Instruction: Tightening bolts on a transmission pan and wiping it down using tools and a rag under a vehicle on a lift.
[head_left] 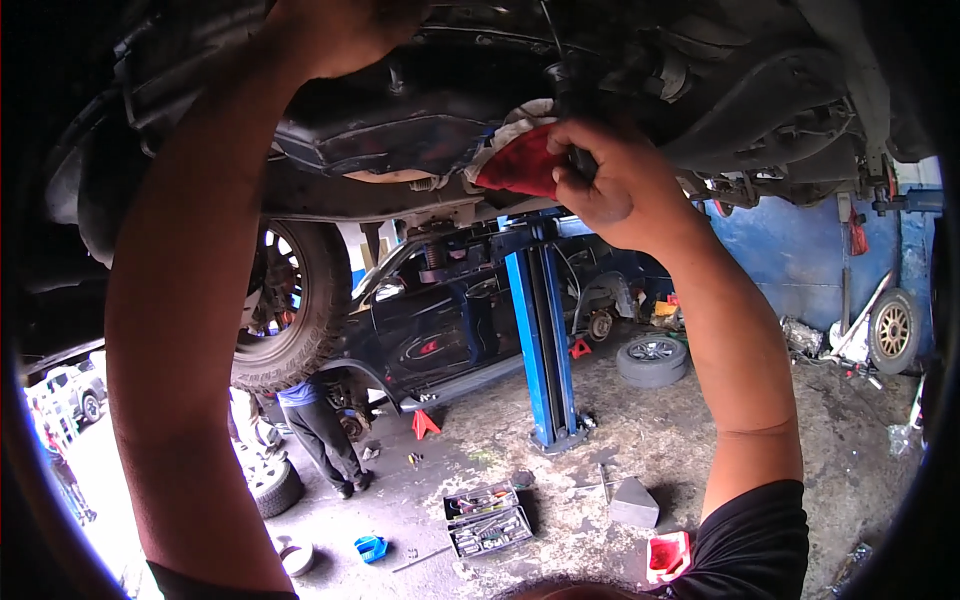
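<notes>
Above me is the dark underside of a raised vehicle, with a black pan-shaped cover (385,140) in the middle. My right hand (610,185) is raised beside that cover, its fingers curled on a red rag (520,165) with a whitish edge. The rag lies up against the underside parts at the cover's right end. My left hand (345,35) reaches up to the underside at the top of the picture, left of the rag. Its fingers are lost in shadow and at the picture's edge, so what it touches is hidden.
A blue lift post (540,340) stands ahead, by a dark car (440,320). On the floor are an opened toolbox (488,520), a blue container (370,548), a red container (668,555) and a wheel (652,360). A person (325,430) stands behind the hanging wheel (290,300).
</notes>
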